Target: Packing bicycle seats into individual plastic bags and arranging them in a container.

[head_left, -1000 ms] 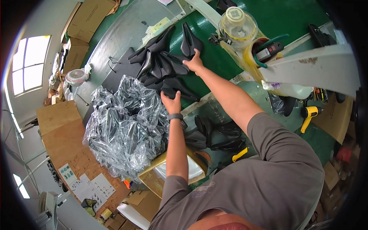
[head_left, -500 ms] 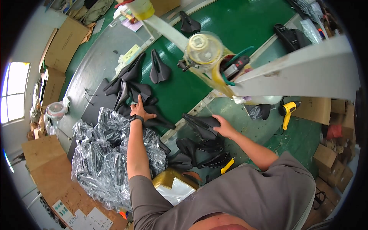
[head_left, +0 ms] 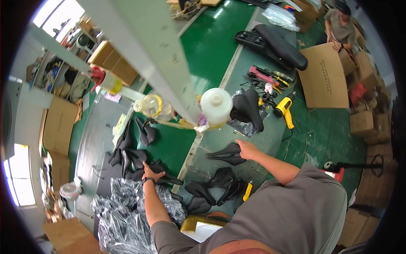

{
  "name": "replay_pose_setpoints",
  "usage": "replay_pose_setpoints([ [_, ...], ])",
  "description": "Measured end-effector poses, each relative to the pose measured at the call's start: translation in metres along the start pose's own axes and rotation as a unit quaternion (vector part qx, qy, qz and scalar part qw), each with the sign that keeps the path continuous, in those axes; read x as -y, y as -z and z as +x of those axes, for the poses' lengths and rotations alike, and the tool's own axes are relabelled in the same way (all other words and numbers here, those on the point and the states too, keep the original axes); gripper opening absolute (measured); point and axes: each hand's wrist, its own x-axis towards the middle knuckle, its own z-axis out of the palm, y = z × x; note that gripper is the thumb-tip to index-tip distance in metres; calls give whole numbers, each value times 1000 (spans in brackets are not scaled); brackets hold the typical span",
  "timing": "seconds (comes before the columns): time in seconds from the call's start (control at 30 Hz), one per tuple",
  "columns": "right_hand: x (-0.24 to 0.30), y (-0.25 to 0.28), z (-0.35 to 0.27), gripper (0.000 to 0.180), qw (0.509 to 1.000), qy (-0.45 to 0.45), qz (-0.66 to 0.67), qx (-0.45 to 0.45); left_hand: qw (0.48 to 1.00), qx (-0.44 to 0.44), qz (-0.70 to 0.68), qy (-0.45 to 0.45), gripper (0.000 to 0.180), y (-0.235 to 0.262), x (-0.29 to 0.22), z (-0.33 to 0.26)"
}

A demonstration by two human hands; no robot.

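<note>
Right hand (head_left: 246,148) touches a black saddle (head_left: 226,154) — left hand (head_left: 151,173) on another pile (head_left: 135,158).

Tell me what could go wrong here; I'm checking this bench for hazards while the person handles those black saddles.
The left hand leans on a loose heap of black saddles beside crinkled plastic wrap; the heap might shift and a saddle could slide off. The right hand reaches across to a single saddle, stretching the person over the bench. The yellow power tool has a trailing cord that might snag.
</note>
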Motion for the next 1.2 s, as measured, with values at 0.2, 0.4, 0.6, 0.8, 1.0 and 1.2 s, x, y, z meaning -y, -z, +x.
replay_pose_setpoints([
  [0.2,30,12,-42,107,994,54,-83,-48,996,-53,-18,-71,163,1,-17,-14],
  [0.4,52,1,-34,113,985,48,-141,-84,956,-94,-13,-277,107,-5,-113,-57],
  [0.6,50,-17,-17,108,968,147,-177,-101,907,10,32,-420,82,-58,-215,-129],
  [0.8,54,-35,2,77,969,191,-100,-124,854,72,-12,-515,76,-80,-242,-203],
  [1.0,86,-36,29,77,937,305,-114,-127,836,-4,-170,-521,57,-67,-246,-211],
  [1.2,103,-52,47,78,920,330,-164,-135,879,-370,-292,-73,63,1,-124,-69],
])
